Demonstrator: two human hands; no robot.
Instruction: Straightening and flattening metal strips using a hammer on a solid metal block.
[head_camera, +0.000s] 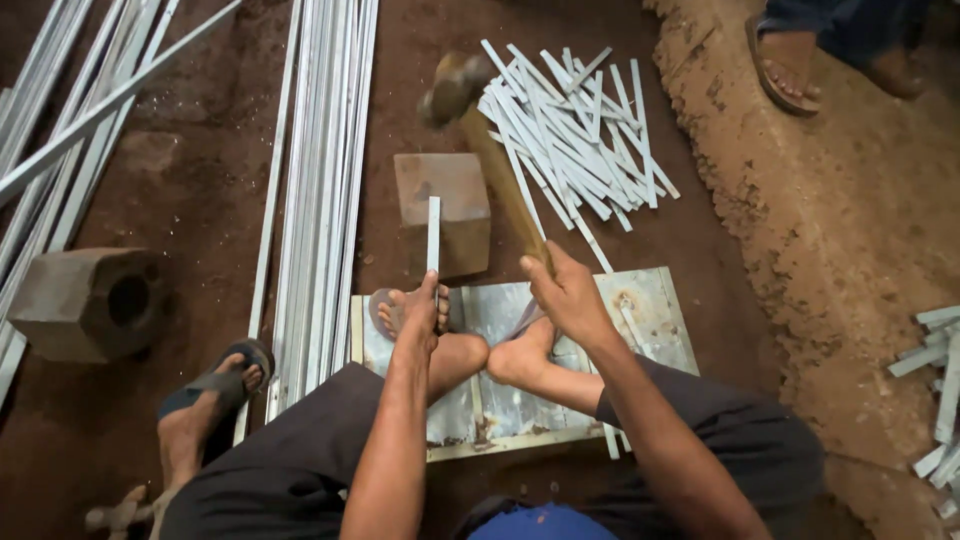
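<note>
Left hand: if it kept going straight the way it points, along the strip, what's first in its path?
Likely the metal block. The left hand pinches a short flat metal strip whose far end lies over that block, so the line runs onto it. Depth is hard to judge from above.

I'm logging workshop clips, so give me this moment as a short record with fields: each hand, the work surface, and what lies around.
left hand: pinches a short metal strip, its far end on the block
right hand: grips a hammer by its wooden handle, head raised and blurred
work surface: squarish metal block on the dirt floor
beyond: pile of cut strips
left side: long metal bars
</note>
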